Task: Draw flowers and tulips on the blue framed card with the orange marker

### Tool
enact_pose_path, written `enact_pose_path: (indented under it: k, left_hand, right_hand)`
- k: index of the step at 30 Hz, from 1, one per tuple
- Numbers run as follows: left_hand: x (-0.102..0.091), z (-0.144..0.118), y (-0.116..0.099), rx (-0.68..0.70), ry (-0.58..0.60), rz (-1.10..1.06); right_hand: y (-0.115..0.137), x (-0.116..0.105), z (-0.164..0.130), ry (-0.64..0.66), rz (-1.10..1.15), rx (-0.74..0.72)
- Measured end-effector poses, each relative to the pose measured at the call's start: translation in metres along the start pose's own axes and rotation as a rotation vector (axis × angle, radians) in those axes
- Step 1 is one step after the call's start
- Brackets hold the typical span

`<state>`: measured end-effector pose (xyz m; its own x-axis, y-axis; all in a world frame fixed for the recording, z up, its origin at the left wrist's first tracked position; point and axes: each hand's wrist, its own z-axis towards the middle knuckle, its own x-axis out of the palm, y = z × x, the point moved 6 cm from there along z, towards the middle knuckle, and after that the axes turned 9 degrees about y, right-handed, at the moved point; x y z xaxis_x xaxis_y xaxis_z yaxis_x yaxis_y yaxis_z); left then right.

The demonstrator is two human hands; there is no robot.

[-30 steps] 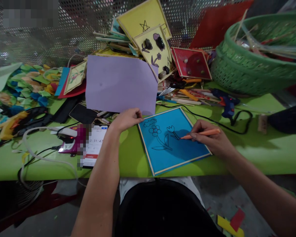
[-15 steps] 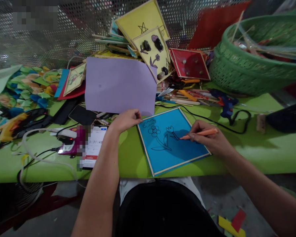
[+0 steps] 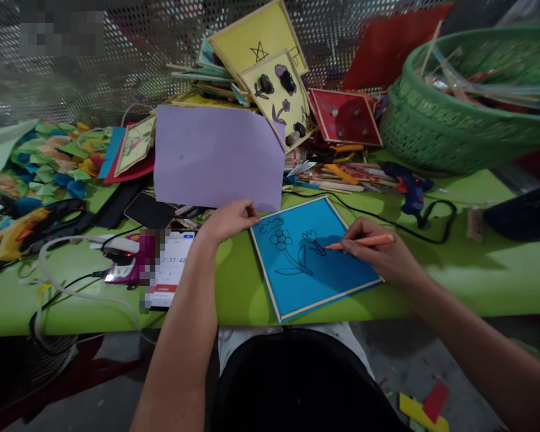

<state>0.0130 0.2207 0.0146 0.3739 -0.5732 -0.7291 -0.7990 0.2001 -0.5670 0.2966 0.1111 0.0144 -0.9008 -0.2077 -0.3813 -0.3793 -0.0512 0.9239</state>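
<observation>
A blue card [image 3: 337, 267] edged with thin wooden sticks lies at an angle on the green table, bearing line drawings of a cloud and two flowers. My left hand [image 3: 231, 218] is at its upper left corner, fingers curled and thumb tip on the frame there. Between thumb and fingers of my right hand [image 3: 369, 243] is an orange pen [image 3: 374, 240], its tip at the stem of the smaller, tulip-like flower. Part of the card's right edge is hidden behind that hand.
Behind the card stand a purple sheet [image 3: 218, 156] and framed yellow cards [image 3: 276, 99]. A glue gun [image 3: 411, 195] with a black cord lies right, below a green basket [image 3: 468, 129]. Left are a phone [image 3: 173, 264], cables, a yellow glue gun [image 3: 22, 234] and paper scraps [image 3: 49, 159].
The pen tip has shifted slightly left and up along the tulip-like flower's stem, with my right hand following. My left hand stays at the corner.
</observation>
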Motion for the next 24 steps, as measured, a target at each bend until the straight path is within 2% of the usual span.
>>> enact_pose_path:
  k: [10,24]
  left_hand:
    - [0.0008,0.0021,0.0035,0.014,-0.009,0.014]
    - [0.0002,0.0016,0.0024,0.002,-0.002,0.027]
  right_hand:
    - [0.0001,-0.0038,0.0013,-0.070,-0.113,-0.047]
    - [-0.0043,-0.0074,0.0030,-0.158,-0.044,-0.029]
